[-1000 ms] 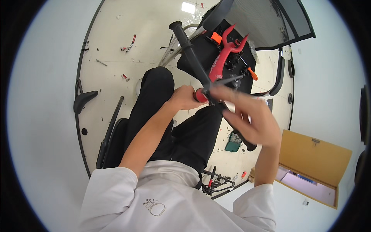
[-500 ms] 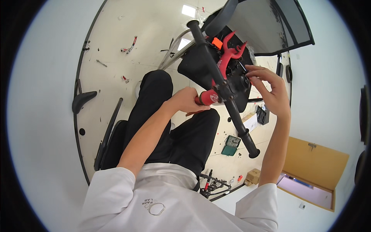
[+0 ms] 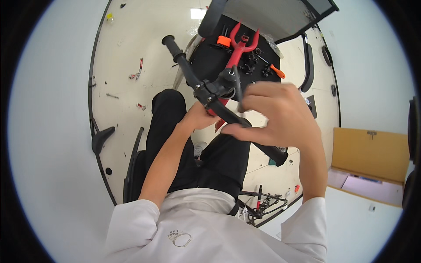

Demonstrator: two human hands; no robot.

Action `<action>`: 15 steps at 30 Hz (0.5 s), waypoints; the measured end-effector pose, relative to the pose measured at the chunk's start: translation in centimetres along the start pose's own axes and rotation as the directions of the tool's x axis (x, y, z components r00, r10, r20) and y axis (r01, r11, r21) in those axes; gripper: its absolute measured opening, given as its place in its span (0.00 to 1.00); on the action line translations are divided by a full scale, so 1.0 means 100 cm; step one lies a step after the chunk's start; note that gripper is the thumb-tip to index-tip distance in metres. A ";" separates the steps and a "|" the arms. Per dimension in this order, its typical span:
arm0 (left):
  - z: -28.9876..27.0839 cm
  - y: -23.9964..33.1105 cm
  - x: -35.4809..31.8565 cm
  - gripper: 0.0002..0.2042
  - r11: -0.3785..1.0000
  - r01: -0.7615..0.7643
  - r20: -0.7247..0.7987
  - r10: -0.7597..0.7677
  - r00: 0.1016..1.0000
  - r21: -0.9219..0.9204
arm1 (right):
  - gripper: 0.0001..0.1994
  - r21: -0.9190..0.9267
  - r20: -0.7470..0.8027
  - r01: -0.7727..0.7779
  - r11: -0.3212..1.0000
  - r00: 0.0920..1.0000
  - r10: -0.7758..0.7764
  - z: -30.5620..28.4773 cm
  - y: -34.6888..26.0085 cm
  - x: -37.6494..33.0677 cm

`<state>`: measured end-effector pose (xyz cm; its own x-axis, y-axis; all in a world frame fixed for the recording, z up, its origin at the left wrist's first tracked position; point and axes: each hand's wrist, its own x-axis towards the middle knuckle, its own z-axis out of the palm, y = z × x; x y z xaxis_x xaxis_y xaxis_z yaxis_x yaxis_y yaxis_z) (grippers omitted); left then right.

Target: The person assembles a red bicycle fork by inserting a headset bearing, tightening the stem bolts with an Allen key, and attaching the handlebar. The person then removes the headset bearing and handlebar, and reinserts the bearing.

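A black bicycle handlebar point(image 3: 188, 68) with its stem point(image 3: 210, 91) slants across my lap. A red fork point(image 3: 237, 55) reaches from it over the black chair seat point(image 3: 206, 57). My left hand point(image 3: 200, 117) is closed around the red tube point(image 3: 222, 103) below the stem. Over the right half of the bar is my right hand point(image 3: 276, 116), thumb apart and fingers curled. A thin dark tool point(image 3: 238, 85), blurred, runs from its fingertips up beside the stem's top; its kind does not show. The hand hides part of the bar.
On the chair seat lie an orange block-like item point(image 3: 223, 41), a screwdriver point(image 3: 277, 71) with an orange handle and several small dark parts. A saddle point(image 3: 103, 139) stands at the left wall. Bicycle parts point(image 3: 263, 204) lie on the floor at the lower right.
My right hand has come from the chair seat back to the stem, with the thin dark tool at its fingers. The handlebar has shifted left and turned; my left hand still holds the red tube.
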<state>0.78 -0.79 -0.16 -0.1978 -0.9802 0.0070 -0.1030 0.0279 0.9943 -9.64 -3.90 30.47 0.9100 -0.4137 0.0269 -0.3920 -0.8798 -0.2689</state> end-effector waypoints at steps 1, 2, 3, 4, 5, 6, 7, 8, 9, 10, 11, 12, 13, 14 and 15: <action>0.004 -0.012 0.003 0.16 0.959 -0.075 -0.073 0.058 0.996 -0.272 | 0.18 -0.021 -0.010 0.070 0.997 0.997 -0.070 0.004 0.000 0.013; 0.006 -0.023 0.001 0.16 0.843 -0.159 -0.164 0.086 0.983 -0.514 | 0.19 -0.055 0.023 0.101 0.993 0.995 -0.100 0.006 0.001 0.029; 0.008 -0.017 0.003 0.14 0.860 -0.080 -0.117 0.023 0.993 -0.505 | 0.21 -0.101 0.068 0.102 0.990 0.993 -0.096 0.001 0.001 0.037; 0.005 -0.013 0.001 0.13 0.877 0.005 -0.079 -0.048 0.996 -0.480 | 0.23 -0.133 0.108 0.120 0.984 0.989 -0.106 0.002 0.004 0.047; 0.001 -0.009 -0.001 0.12 0.888 0.088 -0.043 -0.120 0.992 -0.451 | 0.23 -0.127 0.109 0.114 0.985 0.989 -0.100 0.007 0.007 0.057; -0.004 0.009 -0.003 0.10 0.993 0.073 -0.015 -0.074 0.997 -0.093 | 0.24 -0.123 0.113 0.104 0.987 0.989 -0.090 0.011 0.010 0.066; -0.007 0.021 -0.004 0.09 0.960 0.024 0.027 -0.033 0.999 0.279 | 0.25 -0.125 0.115 0.096 0.988 0.990 -0.082 0.014 0.012 0.076; -0.006 0.026 -0.006 0.15 0.991 0.048 0.003 -0.048 0.999 0.123 | 0.24 -0.071 0.143 0.061 0.996 0.989 -0.050 0.017 0.014 0.085; -0.009 0.019 -0.006 0.14 0.993 0.042 0.032 -0.046 0.998 0.110 | 0.23 -0.012 0.169 0.035 0.999 0.985 -0.033 0.020 0.015 0.096; -0.012 0.032 -0.006 0.14 0.995 0.067 0.046 -0.071 0.996 0.074 | 0.22 0.044 0.198 -0.006 0.999 0.980 -0.002 0.023 0.020 0.103; -0.014 0.046 -0.007 0.14 0.995 0.093 0.062 -0.095 0.994 0.039 | 0.21 0.084 0.171 -0.029 0.996 0.985 0.014 0.029 0.026 0.109; -0.014 0.047 -0.007 0.11 0.995 0.099 0.059 -0.099 0.993 0.007 | 0.21 0.122 0.142 -0.047 0.991 0.989 0.030 0.036 0.034 0.114; -0.013 0.047 -0.007 0.09 0.994 0.108 0.056 -0.106 0.993 -0.026 | 0.20 0.163 0.115 -0.065 0.985 0.992 0.046 0.043 0.044 0.116; -0.013 0.046 -0.007 0.07 0.991 0.116 0.056 -0.113 0.992 -0.059 | 0.20 0.199 0.074 -0.096 0.975 0.994 0.083 0.052 0.059 0.117; -0.014 0.041 -0.007 0.08 0.987 0.117 0.075 -0.109 0.991 -0.107 | 0.19 0.241 0.036 -0.119 0.963 0.993 0.114 0.064 0.077 0.120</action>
<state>1.85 -0.22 4.01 -0.2583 -0.9598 -0.1094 -0.0209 -0.1076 0.9940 -0.85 -14.21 22.59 0.8635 -0.5028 -0.0382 -0.4536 -0.7415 -0.4944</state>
